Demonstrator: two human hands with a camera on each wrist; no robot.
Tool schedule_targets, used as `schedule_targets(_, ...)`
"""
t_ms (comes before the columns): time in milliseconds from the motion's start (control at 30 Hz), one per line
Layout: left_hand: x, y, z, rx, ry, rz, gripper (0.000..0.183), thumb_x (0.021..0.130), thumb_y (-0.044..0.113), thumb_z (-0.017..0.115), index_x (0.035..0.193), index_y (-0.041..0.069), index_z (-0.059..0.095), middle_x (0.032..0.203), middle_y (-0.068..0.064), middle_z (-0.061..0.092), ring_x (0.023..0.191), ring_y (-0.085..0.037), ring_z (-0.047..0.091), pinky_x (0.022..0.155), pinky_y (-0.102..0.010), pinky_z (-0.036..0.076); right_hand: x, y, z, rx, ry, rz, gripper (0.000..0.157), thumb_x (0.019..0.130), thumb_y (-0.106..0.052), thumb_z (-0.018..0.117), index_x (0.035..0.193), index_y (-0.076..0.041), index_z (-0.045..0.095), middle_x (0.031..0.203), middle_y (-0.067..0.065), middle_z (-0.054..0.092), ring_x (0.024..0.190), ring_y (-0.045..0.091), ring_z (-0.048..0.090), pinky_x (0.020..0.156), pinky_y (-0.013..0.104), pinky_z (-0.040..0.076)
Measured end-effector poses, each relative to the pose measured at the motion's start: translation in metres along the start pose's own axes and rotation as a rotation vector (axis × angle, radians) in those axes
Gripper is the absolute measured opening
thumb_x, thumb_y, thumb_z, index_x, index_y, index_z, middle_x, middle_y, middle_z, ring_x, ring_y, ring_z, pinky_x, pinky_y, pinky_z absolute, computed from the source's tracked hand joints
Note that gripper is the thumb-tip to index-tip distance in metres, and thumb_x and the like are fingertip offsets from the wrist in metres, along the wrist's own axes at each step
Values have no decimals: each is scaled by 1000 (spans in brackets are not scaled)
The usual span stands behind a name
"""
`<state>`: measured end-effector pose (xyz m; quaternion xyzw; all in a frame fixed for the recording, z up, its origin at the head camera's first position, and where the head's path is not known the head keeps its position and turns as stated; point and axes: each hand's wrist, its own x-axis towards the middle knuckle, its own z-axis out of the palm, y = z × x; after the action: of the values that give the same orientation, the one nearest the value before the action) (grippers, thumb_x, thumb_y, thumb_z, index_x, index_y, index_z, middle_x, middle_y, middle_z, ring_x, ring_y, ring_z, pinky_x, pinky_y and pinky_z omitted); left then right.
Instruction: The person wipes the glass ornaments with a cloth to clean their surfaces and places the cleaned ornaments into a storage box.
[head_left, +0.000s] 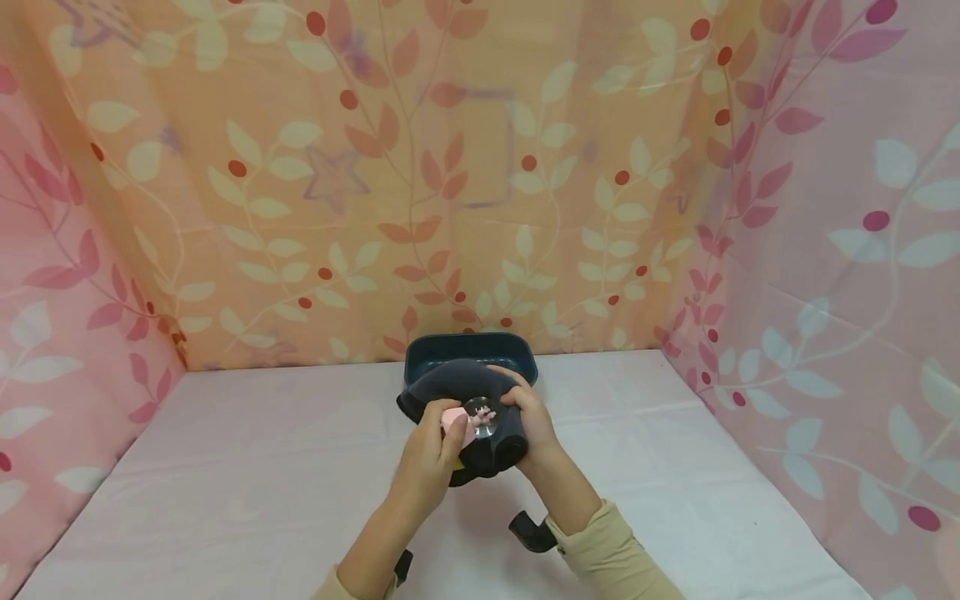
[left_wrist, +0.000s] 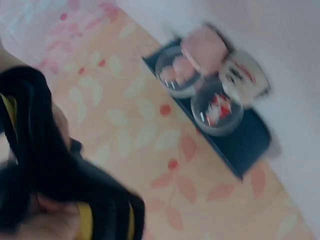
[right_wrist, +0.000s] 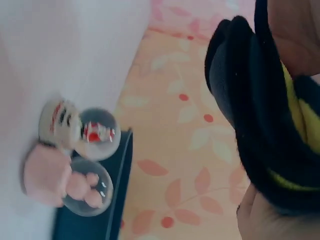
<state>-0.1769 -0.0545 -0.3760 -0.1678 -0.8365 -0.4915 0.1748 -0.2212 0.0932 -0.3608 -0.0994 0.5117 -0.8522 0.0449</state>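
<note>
A dark padded cloth piece with yellow lining is held up between both hands, in front of the dark tray. My left hand grips its left side, thumb bent inward. My right hand holds its right side, fingers over the top edge. Near the left thumb shows a pink base with a clear globe and pink figure; whether the thumb touches it I cannot tell. In the left wrist view, a pink-based snow globe and a white-based snow globe stand by the tray.
The dark tray stands at the back of the white-covered table, against an orange leaf-patterned curtain. Pink patterned curtains close off both sides. A black curved piece sits by the right cuff.
</note>
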Motion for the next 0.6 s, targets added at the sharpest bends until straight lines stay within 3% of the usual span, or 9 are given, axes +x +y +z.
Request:
schedule_targets(67, 0, 2, 2, -139, 28, -57, 30, 104, 26, 42, 119, -1, 45, 106, -14, 56, 87, -22, 54, 71, -29, 49, -1, 2, -1, 39, 9, 56, 48, 83, -1, 29, 129, -4, 45, 123, 8, 50, 100, 17, 56, 84, 26, 49)
schedule_targets(167, 4, 5, 2, -430, 64, -192, 34, 106, 30, 35, 116, -2, 43, 99, -11, 53, 81, -18, 52, 68, -26, 46, -2, 5, -5, 66, 57, 86, 50, 86, -1, 28, 135, -2, 37, 128, 10, 47, 100, 14, 57, 83, 23, 49)
schedule_targets(267, 9, 8, 0, -756, 35, -364, 46, 106, 43, 26, 110, 2, 45, 88, -6, 52, 72, -15, 51, 64, -23, 42, -5, 7, -8, 26, 172, -22, 54, 86, 1, 30, 139, -3, 38, 135, 12, 44, 104, 17, 56, 82, 25, 49)
schedule_targets(333, 11, 10, -3, -939, -14, -463, 53, 104, 51, 20, 106, 5, 46, 81, -3, 53, 66, -13, 51, 62, -23, 41, -9, 9, -8, -60, 253, -161, 56, 85, 1, 33, 140, -7, 41, 140, 12, 41, 109, 20, 54, 82, 26, 49)
schedule_targets(433, 12, 11, -5, -1169, -108, -558, 56, 103, 55, 19, 110, 5, 45, 80, -4, 52, 64, -12, 48, 60, -22, 40, -15, 15, -6, -258, 334, -424, 56, 85, 2, 38, 140, -8, 43, 142, 12, 38, 112, 23, 49, 83, 26, 48)
schedule_targets(500, 13, 11, -5, -1264, -167, -596, 54, 103, 53, 20, 115, 5, 42, 81, -4, 51, 61, -11, 45, 57, -21, 39, -18, 21, -3, -381, 322, -616, 54, 86, 4, 40, 139, -5, 41, 141, 11, 37, 112, 21, 47, 84, 24, 47)
schedule_targets(600, 14, 10, -3, -1308, -233, -656, 52, 103, 51, 23, 113, 5, 45, 78, -2, 51, 54, -8, 39, 49, -17, 34, -17, 31, -3, -525, 222, -943, 53, 84, 10, 42, 137, 1, 39, 133, 10, 43, 104, 17, 49, 82, 23, 45)
